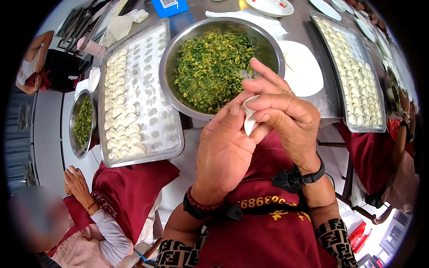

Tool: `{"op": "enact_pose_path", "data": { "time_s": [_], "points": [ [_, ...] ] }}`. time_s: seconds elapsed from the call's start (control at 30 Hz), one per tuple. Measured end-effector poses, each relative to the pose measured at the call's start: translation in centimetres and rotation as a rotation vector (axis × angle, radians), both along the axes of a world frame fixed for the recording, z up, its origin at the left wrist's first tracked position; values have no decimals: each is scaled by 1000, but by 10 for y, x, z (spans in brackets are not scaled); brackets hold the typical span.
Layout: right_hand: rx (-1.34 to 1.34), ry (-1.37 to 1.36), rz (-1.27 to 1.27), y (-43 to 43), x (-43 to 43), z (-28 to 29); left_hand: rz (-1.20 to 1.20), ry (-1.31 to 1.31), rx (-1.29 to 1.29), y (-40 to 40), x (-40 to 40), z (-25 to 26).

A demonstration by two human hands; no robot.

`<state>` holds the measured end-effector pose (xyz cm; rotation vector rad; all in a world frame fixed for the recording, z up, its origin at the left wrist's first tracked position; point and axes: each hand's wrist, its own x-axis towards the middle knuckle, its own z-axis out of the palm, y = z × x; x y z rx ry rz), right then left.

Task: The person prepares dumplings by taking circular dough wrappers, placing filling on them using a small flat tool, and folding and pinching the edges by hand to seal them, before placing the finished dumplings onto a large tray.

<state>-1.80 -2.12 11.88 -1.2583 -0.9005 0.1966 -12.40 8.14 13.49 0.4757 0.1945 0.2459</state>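
My left hand point(228, 147) and my right hand point(288, 117) meet above the near rim of a large steel bowl. Between them they hold a folded white dumpling point(250, 115), its edge pinched by fingers of both hands. Green and yellow chopped filling point(211, 70) lies in the steel bowl point(166, 67), with a partly hidden utensil in it near my right fingertips. Right of the bowl, round dough wrappers point(291, 61) rest on a white plate point(308, 78). At the left, a metal tray point(179, 147) bears rows of dumplings point(119, 110) along its left side.
Another tray point(375, 129) of dumplings stands at the right. A smaller bowl of filling point(82, 124) is at the left, near a seated person point(97, 217) in a red apron. More people work at the far left and right. A white cloth point(248, 16) lies behind the large bowl.
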Motion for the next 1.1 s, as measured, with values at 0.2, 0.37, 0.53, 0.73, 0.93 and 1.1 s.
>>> {"op": "enact_pose_path", "data": {
  "time_s": [0.2,0.37,0.53,0.73,0.93,1.1],
  "points": [
    [-29,1,20,-4,2,-1,10,32,2,-5,1,1],
    [-63,-119,-32,-5,4,8,24,16,-48,-1,0,-5],
    [-22,-286,-68,-3,5,3,41,-94,-129,-4,0,-12],
    [-99,-356,-35,-9,7,0,10,-93,-50,-13,2,-7],
    [-81,-263,-166,-6,2,10,36,-92,-191,-13,5,-9],
    [0,-349,-145,-8,6,-1,20,-252,-298,-16,5,-17]
  ]
}}
